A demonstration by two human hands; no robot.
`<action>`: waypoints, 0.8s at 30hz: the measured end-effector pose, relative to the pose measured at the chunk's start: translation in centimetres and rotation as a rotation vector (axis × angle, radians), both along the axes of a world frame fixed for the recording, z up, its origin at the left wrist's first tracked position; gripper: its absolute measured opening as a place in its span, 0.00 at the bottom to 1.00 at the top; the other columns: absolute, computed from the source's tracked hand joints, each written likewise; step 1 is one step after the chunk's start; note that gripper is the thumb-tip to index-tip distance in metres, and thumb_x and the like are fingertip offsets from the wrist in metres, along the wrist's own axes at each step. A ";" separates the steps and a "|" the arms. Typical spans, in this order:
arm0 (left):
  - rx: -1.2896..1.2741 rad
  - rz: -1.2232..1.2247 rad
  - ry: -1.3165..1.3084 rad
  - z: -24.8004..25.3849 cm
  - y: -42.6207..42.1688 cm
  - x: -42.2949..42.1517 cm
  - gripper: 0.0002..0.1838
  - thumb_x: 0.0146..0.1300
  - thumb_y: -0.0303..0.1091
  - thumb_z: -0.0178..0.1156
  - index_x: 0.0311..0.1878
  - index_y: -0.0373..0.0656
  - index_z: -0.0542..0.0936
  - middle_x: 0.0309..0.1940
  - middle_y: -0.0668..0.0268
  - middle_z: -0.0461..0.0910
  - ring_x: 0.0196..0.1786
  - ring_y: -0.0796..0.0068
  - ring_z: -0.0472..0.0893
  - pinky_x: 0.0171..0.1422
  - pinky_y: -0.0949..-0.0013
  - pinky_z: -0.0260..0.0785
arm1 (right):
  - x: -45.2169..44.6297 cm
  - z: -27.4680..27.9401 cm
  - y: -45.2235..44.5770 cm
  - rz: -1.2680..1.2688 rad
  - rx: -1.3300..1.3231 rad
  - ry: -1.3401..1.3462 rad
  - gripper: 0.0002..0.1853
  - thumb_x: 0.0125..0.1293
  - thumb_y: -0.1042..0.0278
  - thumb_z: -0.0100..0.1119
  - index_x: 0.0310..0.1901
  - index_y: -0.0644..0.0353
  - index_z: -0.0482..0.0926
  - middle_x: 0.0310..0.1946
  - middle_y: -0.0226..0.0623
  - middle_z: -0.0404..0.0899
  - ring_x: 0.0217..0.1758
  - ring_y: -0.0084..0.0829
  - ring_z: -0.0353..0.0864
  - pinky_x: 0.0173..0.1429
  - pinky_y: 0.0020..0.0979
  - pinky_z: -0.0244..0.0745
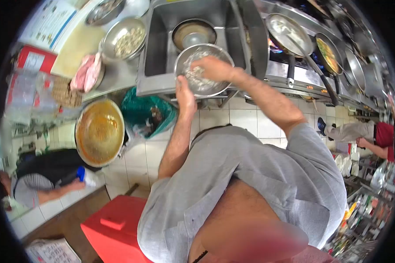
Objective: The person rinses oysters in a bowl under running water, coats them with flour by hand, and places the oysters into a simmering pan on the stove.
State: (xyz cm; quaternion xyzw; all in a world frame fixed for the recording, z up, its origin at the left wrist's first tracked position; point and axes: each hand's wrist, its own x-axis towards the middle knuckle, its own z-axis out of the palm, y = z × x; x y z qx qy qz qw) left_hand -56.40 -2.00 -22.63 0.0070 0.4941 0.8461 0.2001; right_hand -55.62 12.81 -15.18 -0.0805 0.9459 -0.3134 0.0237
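**Bowl point(189, 53) at the front edge of the sink point(157, 82), the left hand point(186, 94) on its rim and the right hand point(211, 69) inside**

From where I stand, I see a round metal bowl above the front part of the sink. It is just on the near side of a dark-rimmed pan point(183, 31), which is in the basin. I cannot tell how much of its base rests on the sink edge.

The left hand grips the bowl at the near left side, with the thumb at the rim; its other fingers are partly hidden. The right hand reaches down among the pale pieces point(198, 81), with bent fingers. I cannot tell if these fingers close on any piece.

In my judgement, the bowl is stiff and rather light by itself, and the food gives it some more weight. The rim may be slippery if it is wet. A firm hold at the rim, with fingers under the outer wall, seems the safest; two opposite sides would be better for lifting. The pieces look soft and perhaps slippery, so a loose, cupped hand should suit them.

The bowl is silver-grey, wide and shiny, with a thin bright rim. The pieces are whitish and small, with an uneven coating, and whitish smears mark the inside wall.
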 end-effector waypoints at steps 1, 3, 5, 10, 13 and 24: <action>0.005 -0.018 0.004 -0.3 0.0 -0.1 0.28 0.66 0.53 0.41 0.58 0.37 0.62 0.51 0.58 0.71 0.50 0.67 0.74 0.52 0.65 0.69 | 0.0 0.7 0.4 0.106 -0.033 -0.056 0.21 0.46 0.79 0.55 0.46 0.54 0.76 0.43 0.42 0.77 0.48 0.40 0.75 0.56 0.36 0.68; -0.003 -0.006 -0.020 -0.4 0.1 0.0 0.28 0.66 0.52 0.41 0.58 0.37 0.62 0.50 0.58 0.71 0.50 0.68 0.74 0.50 0.66 0.70 | -0.5 0.9 1.4 0.180 -0.072 0.041 0.22 0.46 0.79 0.57 0.47 0.53 0.75 0.47 0.42 0.75 0.51 0.40 0.73 0.58 0.35 0.66; 0.004 -0.026 -0.032 -0.2 0.4 0.0 0.28 0.67 0.52 0.41 0.58 0.37 0.62 0.49 0.58 0.71 0.49 0.68 0.75 0.48 0.67 0.71 | -0.7 1.0 2.1 0.223 -0.097 0.148 0.23 0.46 0.78 0.58 0.48 0.53 0.75 0.50 0.41 0.73 0.54 0.39 0.71 0.59 0.35 0.65; -0.059 -0.062 0.047 -0.6 0.3 0.0 0.27 0.68 0.50 0.40 0.59 0.38 0.61 0.48 0.59 0.71 0.48 0.69 0.75 0.48 0.67 0.71 | -1.1 -1.9 2.1 -0.105 -0.020 -0.027 0.29 0.43 0.63 0.63 0.53 0.47 0.72 0.49 0.45 0.72 0.55 0.43 0.69 0.61 0.37 0.63; -0.062 -0.067 0.123 -0.9 0.4 -0.5 0.27 0.68 0.50 0.40 0.58 0.37 0.62 0.48 0.59 0.71 0.49 0.69 0.73 0.52 0.66 0.69 | -0.9 -1.9 0.2 0.107 0.164 -0.157 0.31 0.41 0.58 0.63 0.53 0.44 0.72 0.50 0.44 0.71 0.55 0.48 0.66 0.60 0.43 0.62; -0.045 -0.010 0.042 -0.1 -0.4 -0.9 0.26 0.68 0.48 0.40 0.57 0.34 0.62 0.50 0.57 0.71 0.50 0.68 0.73 0.52 0.65 0.68 | -1.0 -1.2 0.6 0.038 0.223 0.212 0.21 0.47 0.81 0.52 0.45 0.54 0.75 0.45 0.42 0.72 0.48 0.44 0.73 0.54 0.39 0.69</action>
